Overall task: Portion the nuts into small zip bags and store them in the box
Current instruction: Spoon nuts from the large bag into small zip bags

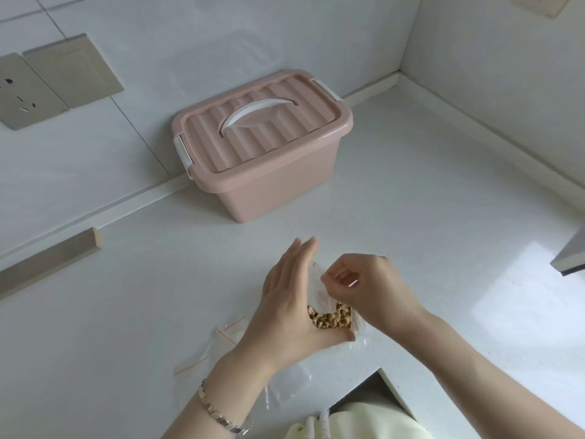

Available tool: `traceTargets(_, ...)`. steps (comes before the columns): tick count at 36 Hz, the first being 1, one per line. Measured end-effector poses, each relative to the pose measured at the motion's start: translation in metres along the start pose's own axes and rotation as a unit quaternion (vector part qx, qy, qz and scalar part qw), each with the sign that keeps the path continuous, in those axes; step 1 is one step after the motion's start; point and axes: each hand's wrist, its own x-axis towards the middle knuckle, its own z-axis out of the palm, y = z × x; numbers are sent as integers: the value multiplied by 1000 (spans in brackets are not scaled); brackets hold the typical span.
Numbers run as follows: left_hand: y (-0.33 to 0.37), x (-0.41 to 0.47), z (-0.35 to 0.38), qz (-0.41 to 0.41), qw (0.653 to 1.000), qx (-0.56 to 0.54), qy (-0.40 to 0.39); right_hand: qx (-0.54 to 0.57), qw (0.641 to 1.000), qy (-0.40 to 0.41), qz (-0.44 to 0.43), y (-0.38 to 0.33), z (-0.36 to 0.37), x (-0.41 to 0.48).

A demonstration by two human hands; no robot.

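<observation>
Zip bag [316,289] partly hidden by left hand [285,299], box [269,188] insides unseen under lid [285,134], grey obj [569,251] cropped at rt edge.

A silver-toned link bracelet [218,413] is worn at the wrist of the left hand [285,299]. Both forearms are bare. A pale yellow-green garment [364,423] with white cords [316,421] is seen below.
</observation>
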Motion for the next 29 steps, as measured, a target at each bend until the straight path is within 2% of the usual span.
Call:
traceTargets(4,-8,6,11,29,997,43,65,30,999,-42,2,-6,-2,0)
traceTargets(7,-8,9,15,20,991,43,127,36,999,-29,10,-8,-3,1)
traceTargets(13,-12,8,25,48,975,93,197,-41,999,-20,11,-8,-3,3)
traceTargets(17,-12,6,28,39,967,143,209,-89,996,-19,12,-7,-2,3)
traceTargets(20,-15,5,28,21,966,159,201,-76,997,-16,6,2,-2,3)
traceTargets(23,-24,0,23,-36,979,128,157,-99,993,-11,62,35,-9,4)
traceTargets(25,-30,-5,20,-86,984,92,128,-191,970,-37,142,68,-16,3)
traceTargets(29,-36,-13,16,-166,978,74,106,-339,890,-119,280,134,-20,-11)
